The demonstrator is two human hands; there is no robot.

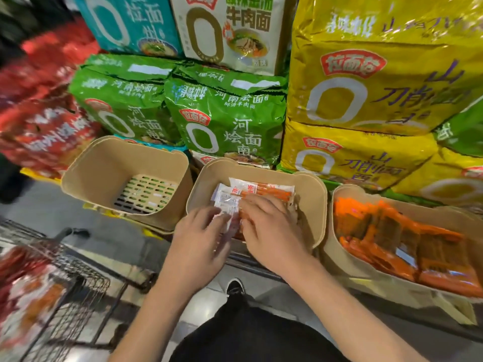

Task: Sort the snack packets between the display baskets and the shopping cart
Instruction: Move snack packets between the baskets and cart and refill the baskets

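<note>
3 tan baskets in a row. Left basket [104,163]: nothing in it, slotted floor showing. Middle basket [311,194]: stack of orange-and-white snack packets [261,190], count unclear. Right basket [339,254]: full of orange packets [392,231], too blurred to count. Both hands over the middle basket's front edge: left hand [201,241] fingers curled on a clear packet edge [230,218]; right hand [269,226] fingers spread flat, pressing on the stack. 1 wire shopping cart [78,283] lower left, red packets inside, blurred. Noodle multipacks behind: 2 green [222,113], at least 2 yellow [379,74].
</note>
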